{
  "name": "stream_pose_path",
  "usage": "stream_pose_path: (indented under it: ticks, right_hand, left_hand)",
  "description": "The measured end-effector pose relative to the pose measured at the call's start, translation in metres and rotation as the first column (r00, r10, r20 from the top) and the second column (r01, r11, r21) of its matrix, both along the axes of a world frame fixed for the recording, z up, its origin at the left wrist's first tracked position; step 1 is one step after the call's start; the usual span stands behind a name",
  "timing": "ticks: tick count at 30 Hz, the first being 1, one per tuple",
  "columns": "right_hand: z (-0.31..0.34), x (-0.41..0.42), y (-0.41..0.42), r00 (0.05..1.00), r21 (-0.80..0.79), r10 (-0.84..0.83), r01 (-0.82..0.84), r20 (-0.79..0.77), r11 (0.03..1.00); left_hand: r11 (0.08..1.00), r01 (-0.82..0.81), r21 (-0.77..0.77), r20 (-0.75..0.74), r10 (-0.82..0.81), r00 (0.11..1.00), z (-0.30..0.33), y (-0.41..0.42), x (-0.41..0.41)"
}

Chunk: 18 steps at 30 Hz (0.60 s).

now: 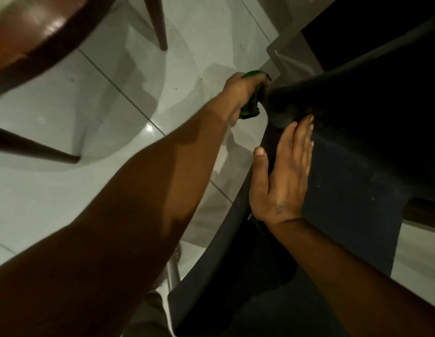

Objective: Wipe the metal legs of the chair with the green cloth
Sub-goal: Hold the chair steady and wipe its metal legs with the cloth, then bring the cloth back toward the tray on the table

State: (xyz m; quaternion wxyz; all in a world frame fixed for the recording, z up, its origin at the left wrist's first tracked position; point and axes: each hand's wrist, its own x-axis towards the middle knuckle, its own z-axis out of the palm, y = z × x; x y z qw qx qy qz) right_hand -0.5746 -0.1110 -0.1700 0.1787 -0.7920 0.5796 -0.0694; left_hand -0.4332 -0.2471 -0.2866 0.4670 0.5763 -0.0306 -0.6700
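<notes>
The dark chair [357, 166] fills the right half of the view, seen from above. My left hand [238, 93] reaches down past its far left corner and is shut on the green cloth [251, 107], which bunches out below my fingers right against the chair's edge. The leg under that corner is hidden by the seat. My right hand [284, 176] lies flat on the seat near its left rim, fingers together, thumb over the edge. One metal leg [173, 273] shows at the bottom, beside my left forearm.
A brown wooden table [29, 37] curves over the top left, with two of its dark legs [158, 23] standing on the glossy white floor tiles [94, 105]. A pale wall base or step [291, 57] runs behind the chair at the top right.
</notes>
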Motion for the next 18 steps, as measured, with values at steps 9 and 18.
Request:
stream_pose_path:
  ticks: [9, 18]
  right_hand:
    - [0.016, 0.021, 0.005, 0.964, 0.035, -0.021, 0.031, -0.267, 0.999]
    - [0.086, 0.169, 0.014, 0.928, 0.027, 0.116, -0.114, -0.353, 0.993]
  left_hand:
    - [0.999, 0.006, -0.050, 0.136, 0.001, 0.991, 0.078, 0.098, 0.068]
    - [0.967, 0.169, -0.193, 0.274, -0.112, 0.955, 0.187, 0.178, 0.171]
